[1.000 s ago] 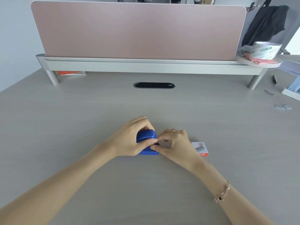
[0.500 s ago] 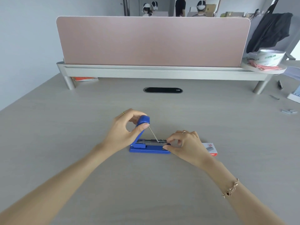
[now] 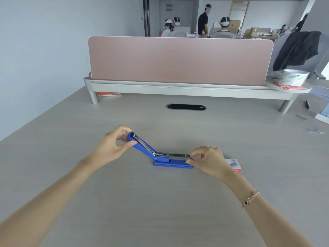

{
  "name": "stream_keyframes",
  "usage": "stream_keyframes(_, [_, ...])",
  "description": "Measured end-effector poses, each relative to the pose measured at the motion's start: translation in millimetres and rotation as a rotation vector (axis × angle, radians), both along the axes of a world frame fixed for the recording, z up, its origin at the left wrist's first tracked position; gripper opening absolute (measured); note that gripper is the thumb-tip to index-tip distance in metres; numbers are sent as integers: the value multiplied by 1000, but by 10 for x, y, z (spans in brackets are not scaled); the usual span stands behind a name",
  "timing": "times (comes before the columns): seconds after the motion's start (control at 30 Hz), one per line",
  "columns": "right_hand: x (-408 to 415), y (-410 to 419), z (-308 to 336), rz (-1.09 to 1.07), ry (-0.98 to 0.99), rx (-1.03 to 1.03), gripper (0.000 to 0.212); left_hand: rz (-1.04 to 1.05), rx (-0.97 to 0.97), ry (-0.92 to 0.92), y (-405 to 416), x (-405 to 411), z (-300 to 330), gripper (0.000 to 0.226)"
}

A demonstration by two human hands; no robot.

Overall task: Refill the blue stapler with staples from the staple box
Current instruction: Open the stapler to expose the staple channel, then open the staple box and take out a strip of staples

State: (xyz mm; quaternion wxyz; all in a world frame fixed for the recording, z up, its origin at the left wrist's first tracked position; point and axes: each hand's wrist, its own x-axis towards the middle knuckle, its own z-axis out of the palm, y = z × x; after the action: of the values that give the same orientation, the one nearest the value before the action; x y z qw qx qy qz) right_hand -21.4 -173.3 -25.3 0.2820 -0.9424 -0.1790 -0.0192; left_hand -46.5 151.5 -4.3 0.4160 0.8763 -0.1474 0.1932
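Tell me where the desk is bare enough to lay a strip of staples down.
Bare desk lies between the blue stapler and the cable slot, and nearer the camera, between the forearms. It is crowded where the right hand pinches the stapler's front beside the staple box; loose staples lie far right.

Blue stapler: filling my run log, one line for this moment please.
blue stapler lid open | left hand holds lid | right hand pinches front | staple box untouched
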Motion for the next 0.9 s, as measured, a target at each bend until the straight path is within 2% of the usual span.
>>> stream_keyframes(0.1, [1,6,8,-3,19,5,12,25,81,150,205,-38,-134,36])
stream_keyframes(0.27, [-23,17,4,-19,27,40,12,26,189,255,312,-26,-242,31])
stream_keyframes(0.63, [-21,17,-54,-25,25,80,12,59,305,192,267,-40,-379,38])
stream_keyframes(0.73, [-41,8,-53,-7,36,83,9,82,406,216,214,-64,-294,32])
stream_keyframes(0.77, [-44,-15,-43,-2,40,93,7,98,450,206,158,-68,-243,37])
stream_keyframes(0.83, [-52,-114,-2,-12,23,87,14,97,513,124,-28,-38,-135,51])
stream_keyframes(0.9, [-60,-296,65,-44,-7,88,20,47,528,22,-347,14,7,53])
